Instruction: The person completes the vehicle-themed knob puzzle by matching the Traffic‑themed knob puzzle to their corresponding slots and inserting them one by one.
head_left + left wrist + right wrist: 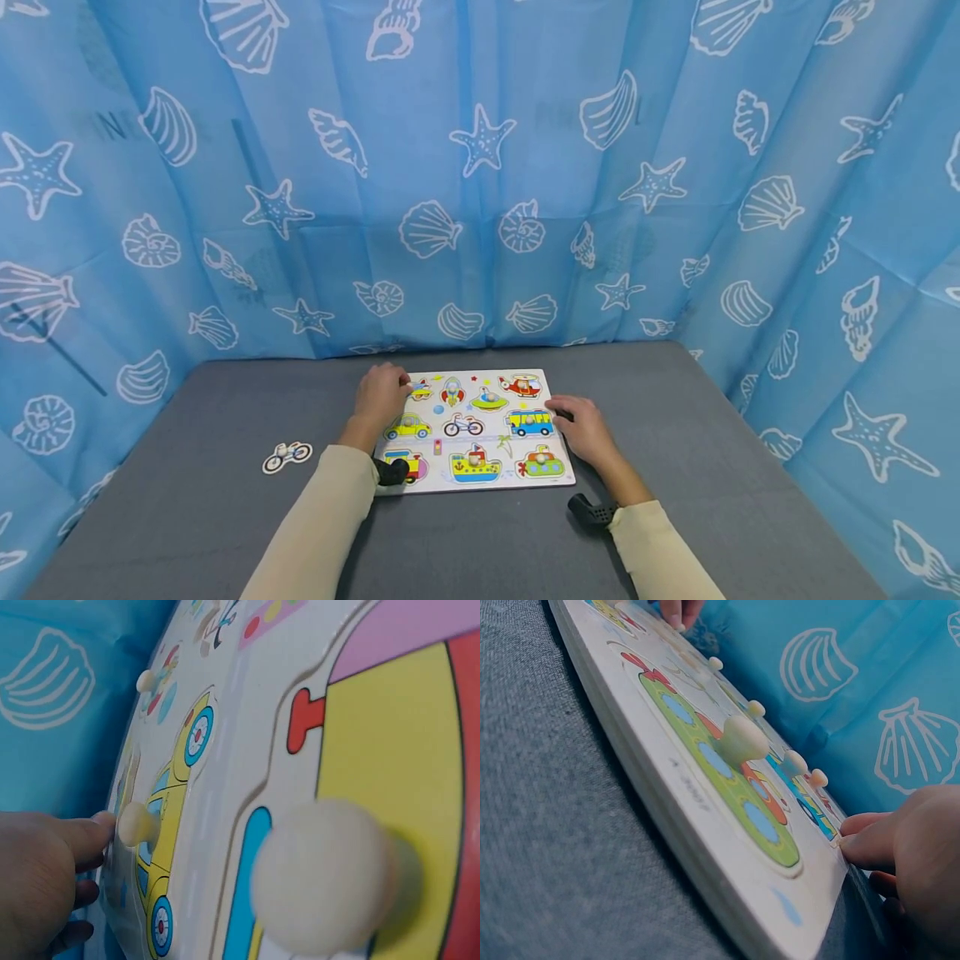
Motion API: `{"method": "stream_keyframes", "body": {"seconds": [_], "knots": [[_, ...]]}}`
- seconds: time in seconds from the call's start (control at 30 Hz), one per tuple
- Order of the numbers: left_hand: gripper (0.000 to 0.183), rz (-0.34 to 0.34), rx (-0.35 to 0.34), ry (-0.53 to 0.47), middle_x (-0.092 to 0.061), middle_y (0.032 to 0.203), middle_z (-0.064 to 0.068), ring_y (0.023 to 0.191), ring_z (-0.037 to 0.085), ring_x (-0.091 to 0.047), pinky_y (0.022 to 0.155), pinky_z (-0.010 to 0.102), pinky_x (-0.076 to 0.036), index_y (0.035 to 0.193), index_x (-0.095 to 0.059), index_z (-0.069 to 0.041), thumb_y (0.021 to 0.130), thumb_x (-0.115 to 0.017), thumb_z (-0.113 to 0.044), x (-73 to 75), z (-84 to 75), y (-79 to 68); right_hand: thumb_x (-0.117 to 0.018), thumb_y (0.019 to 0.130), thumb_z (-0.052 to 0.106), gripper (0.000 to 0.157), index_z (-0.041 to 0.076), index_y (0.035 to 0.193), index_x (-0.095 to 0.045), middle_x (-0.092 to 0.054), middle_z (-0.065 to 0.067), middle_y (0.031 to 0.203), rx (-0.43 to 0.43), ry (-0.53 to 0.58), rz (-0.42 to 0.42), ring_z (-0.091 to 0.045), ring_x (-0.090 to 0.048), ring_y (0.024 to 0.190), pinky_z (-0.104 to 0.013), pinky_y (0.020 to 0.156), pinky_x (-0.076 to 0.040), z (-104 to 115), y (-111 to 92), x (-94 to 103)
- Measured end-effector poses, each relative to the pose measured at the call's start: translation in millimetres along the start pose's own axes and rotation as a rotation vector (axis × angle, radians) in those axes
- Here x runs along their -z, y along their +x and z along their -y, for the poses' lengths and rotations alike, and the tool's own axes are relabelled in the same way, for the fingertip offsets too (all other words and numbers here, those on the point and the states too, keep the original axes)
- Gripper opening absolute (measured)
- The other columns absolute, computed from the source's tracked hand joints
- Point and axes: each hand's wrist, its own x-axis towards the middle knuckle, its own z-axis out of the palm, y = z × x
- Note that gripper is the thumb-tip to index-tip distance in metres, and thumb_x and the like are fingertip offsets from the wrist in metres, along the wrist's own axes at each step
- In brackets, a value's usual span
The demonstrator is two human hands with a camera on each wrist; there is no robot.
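A wooden knob puzzle board (487,379) with vehicle pictures lies on the grey table between the two hands. My left hand (380,393) grips its far left edge, the thumb tip close to the knob of the yellow car piece (169,825) in the left wrist view. On the opposite side my right hand (583,427) holds the right edge beside the bus piece (529,422), and in the right wrist view its thumb and finger pinch the board's rim. A bicycle picture (463,425) without a knob shows mid-board. Loose to the left lies a bicycle-shaped piece (287,457).
Blue curtains (480,250) with white shells and starfish hang behind and beside the table (480,546). Round wooden knobs stand up from several pieces, among them the green submarine (712,757) and the train (390,750). Black straps with cameras (592,510) sit at the wrists.
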Motion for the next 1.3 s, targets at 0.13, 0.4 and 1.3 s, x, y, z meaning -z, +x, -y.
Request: {"method": "stream_keyframes", "body": {"seconds": [0.13, 0.4, 1.3], "knots": [[0.011, -0.011, 0.006, 0.024, -0.057, 0.086, 0.003, 0.083, 0.024, -0.051, 0.076, 0.04, -0.045, 0.095, -0.071, -0.008, 0.09, -0.072, -0.018, -1.9, 0.2, -0.5, -0.062, 0.092, 0.002, 0.029, 0.001, 0.121, -0.067, -0.058, -0.016, 0.132, 0.017, 0.005, -0.002, -0.037, -0.043, 0.129, -0.056, 0.105, -0.032, 0.3, -0.5, 0.1], [0.02, -0.032, 0.003, 0.022, -0.061, 0.093, 0.006, 0.087, 0.026, -0.054, 0.079, 0.042, -0.047, 0.105, -0.072, -0.007, 0.089, -0.072, -0.019, -4.5, 0.8, -3.3, -0.063, 0.092, 0.003, 0.029, 0.001, 0.122, -0.067, -0.058, -0.016, 0.133, 0.018, 0.003, -0.003, -0.037, -0.043, 0.129, -0.056, 0.105, -0.033, 0.3, -1.4, -0.7], [0.026, -0.081, -0.03, -0.205, -0.063, 0.102, 0.009, 0.093, 0.025, -0.054, 0.078, 0.044, -0.047, 0.109, -0.072, -0.008, 0.087, -0.075, -0.021, 15.6, 29.5, -36.4, -0.062, 0.092, 0.002, 0.03, 0.001, 0.122, -0.066, -0.057, -0.016, 0.133, 0.027, 0.006, 0.003, -0.038, -0.042, 0.129, -0.056, 0.106, -0.032, -2.1, 0.4, -1.4]]}}
